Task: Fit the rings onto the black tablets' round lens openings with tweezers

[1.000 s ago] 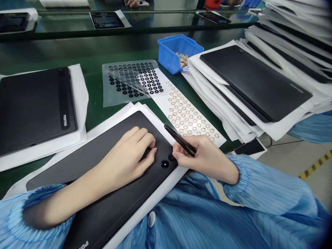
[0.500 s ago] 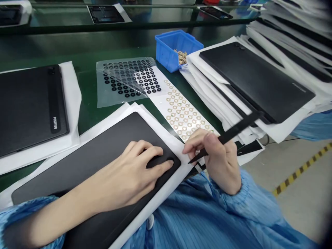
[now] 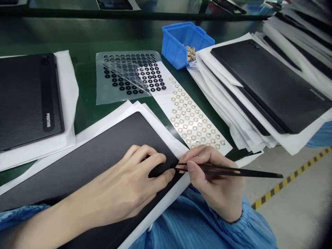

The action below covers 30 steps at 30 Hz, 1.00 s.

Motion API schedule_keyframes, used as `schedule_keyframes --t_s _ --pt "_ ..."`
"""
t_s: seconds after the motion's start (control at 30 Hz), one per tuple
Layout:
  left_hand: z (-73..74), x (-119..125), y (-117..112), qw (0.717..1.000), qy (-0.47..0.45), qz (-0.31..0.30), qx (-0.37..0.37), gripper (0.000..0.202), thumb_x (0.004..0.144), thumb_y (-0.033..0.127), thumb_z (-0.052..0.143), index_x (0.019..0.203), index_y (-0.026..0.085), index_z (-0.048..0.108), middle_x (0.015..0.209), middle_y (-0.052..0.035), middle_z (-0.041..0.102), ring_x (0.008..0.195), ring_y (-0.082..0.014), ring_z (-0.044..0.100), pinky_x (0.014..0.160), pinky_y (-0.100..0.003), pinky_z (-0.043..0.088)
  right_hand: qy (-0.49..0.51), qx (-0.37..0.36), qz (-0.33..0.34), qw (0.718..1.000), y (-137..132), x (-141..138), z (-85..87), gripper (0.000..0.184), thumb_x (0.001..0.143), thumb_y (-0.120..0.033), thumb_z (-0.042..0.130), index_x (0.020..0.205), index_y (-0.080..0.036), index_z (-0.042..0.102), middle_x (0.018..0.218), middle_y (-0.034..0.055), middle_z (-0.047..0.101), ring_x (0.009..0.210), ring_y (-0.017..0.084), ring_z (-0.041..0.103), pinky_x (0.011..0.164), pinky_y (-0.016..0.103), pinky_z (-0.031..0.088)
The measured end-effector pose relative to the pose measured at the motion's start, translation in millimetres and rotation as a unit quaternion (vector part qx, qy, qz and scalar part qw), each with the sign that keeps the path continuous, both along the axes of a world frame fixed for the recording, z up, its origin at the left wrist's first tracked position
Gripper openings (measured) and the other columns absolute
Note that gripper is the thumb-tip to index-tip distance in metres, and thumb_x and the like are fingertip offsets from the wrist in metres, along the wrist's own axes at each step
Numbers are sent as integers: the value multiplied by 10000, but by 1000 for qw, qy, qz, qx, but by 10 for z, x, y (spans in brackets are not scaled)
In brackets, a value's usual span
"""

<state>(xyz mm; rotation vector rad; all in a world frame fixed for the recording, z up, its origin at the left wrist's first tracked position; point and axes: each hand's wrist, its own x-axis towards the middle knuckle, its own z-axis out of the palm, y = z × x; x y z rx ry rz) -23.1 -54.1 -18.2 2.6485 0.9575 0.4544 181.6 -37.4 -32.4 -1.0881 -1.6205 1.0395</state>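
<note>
My left hand point(image 3: 135, 183) lies over a black tablet point(image 3: 121, 140). Its fingers are bent and apart, with one fingertip pressed close to the tablet's near right corner. Black tweezers point(image 3: 249, 172) are pinched in my right hand point(image 3: 218, 183). They lie almost level, their tips at that corner beside my left fingertip. What the tips touch is too small to tell. White wrapping sheets point(image 3: 166, 128) are spread under the tablet. Just beyond my right hand is a white backing strip point(image 3: 169, 100) with rows of ring-shaped adhesive pieces; black rings point(image 3: 153, 77) fill its far end under a lifted clear film.
A blue bin point(image 3: 173, 48) of small tan pieces stands at the back. On the left lies another black tablet point(image 3: 26, 93) on white sheets. To the right, a black tablet point(image 3: 267, 83) tops a layered pile, with a taller stack behind. More devices sit along the far ledge.
My right hand has turned and brought the tweezers down from a raised slant to nearly level, with their tips now at the tablet's corner. My left hand stays on the tablet.
</note>
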Motion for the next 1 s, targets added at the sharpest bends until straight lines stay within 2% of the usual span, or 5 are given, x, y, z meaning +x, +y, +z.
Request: schedule_keyframes --t_s 0.27,0.47,0.67,1.0 --pt "-4 -1 4 1000 3 2 1 316 943 92 397 1222 142 535 1061 -118 492 986 -250 434 728 -360 421 -52 23 -10 998 2 -11 50 166 771 -85 594 670 -193 519 684 -16 622 622 117 623 548 240 503" --pt "-9 -1 14 1000 3 0 6 313 936 82 400 1210 137 540 1064 -115 498 983 -247 435 717 -353 421 -31 19 -5 999 4 6 -18 182 771 -81 596 679 -195 489 698 -21 614 618 115 613 561 250 514" --pt "6 1 12 1000 2 -3 13 303 938 85 396 1201 134 539 1065 -109 510 981 -242 437 721 -353 416 -3 11 -23 1000 15 -20 3 178 772 -56 592 686 -193 519 687 -21 610 607 109 615 518 223 522" --pt "8 6 16 1000 1 -4 10 301 940 78 398 1196 133 546 1070 -110 513 986 -238 437 726 -353 412 1 -30 -30 999 -24 -17 10 157 774 -95 603 683 -194 520 702 5 620 593 128 613 538 267 531"
